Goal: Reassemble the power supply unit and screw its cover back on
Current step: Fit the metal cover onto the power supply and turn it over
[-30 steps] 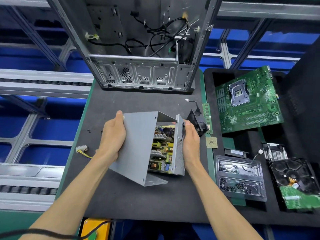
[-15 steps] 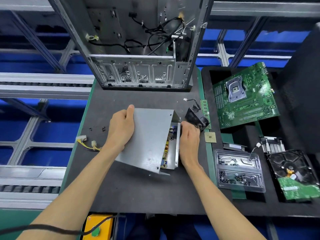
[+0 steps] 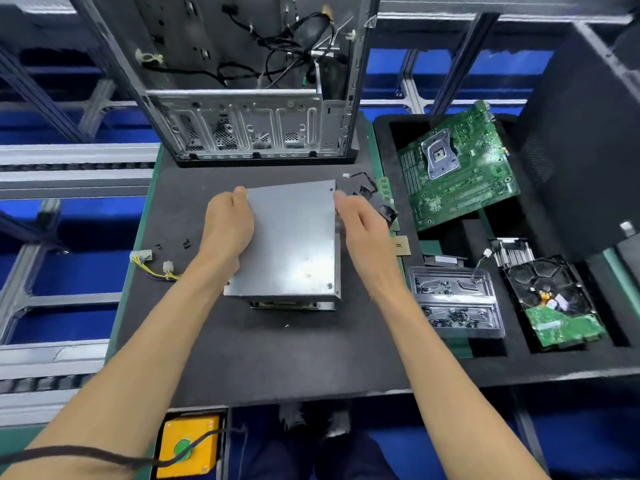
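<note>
Power supply unit (image 3: 294, 299) resting on the dark foam mat (image 3: 214, 358), central, just in front of the open computer case (image 3: 249, 133); grey cover (image 3: 291, 237) laid flat over its top, a strip of the internals visible under the near edge. Left hand (image 3: 227, 223) gripping the cover's left edge, fingers curled round it; right hand (image 3: 360, 226) at the right edge, blurred, fingers curled against the side, exact pinch not discernible. Loose black screws (image 3: 186, 242) and yellow-wired connectors (image 3: 152, 263) lying left of the unit; clear screw tray (image 3: 453, 299), motherboard (image 3: 457, 168) and hard drive (image 3: 554, 303) to the right.
</note>
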A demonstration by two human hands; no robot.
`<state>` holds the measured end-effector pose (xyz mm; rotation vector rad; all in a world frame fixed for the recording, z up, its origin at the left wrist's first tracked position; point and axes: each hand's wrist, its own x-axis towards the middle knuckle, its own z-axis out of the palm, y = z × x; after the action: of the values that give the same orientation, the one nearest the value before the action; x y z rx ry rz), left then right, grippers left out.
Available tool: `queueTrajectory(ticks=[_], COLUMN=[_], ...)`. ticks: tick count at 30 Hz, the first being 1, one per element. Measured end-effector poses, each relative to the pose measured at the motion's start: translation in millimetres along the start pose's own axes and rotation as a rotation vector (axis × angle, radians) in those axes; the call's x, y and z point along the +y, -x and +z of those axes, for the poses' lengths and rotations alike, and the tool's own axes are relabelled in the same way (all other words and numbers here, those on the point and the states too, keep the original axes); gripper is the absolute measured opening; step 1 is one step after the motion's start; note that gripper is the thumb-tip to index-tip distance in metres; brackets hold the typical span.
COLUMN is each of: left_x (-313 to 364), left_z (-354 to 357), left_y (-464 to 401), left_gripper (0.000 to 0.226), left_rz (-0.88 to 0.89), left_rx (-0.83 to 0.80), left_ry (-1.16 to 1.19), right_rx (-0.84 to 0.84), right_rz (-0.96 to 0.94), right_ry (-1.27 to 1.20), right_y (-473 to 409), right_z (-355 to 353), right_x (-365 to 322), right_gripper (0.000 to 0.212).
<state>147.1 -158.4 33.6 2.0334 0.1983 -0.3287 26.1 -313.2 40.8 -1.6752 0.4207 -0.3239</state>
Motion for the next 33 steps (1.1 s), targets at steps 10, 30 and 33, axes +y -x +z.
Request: queueTrajectory(ticks=[10, 30, 33], left_x=[2.7, -95.2, -103.8], left_z=[-11.2, -82.7, -64.5], left_y=[-24.9, 84.8, 86.2], left_gripper=[0.036, 0.057, 0.042], left_rz=[-0.019, 0.338, 0.400], left_rx=[-0.075, -0.445, -0.354], left_ry=[-0.097, -0.092, -0.053], right_rx=[-0.066, -0.090, -0.142], right_rz=[-0.155, -0.385, -0.389], right_ry=[0.423, 0.436, 0.419], right_y=[-55.3, -64.4, -66.9], right_z=[-27.1, -16.0, -17.1], right_x=[26.0, 40.5, 35.0], right_gripper=[0.032, 0.032, 0.016])
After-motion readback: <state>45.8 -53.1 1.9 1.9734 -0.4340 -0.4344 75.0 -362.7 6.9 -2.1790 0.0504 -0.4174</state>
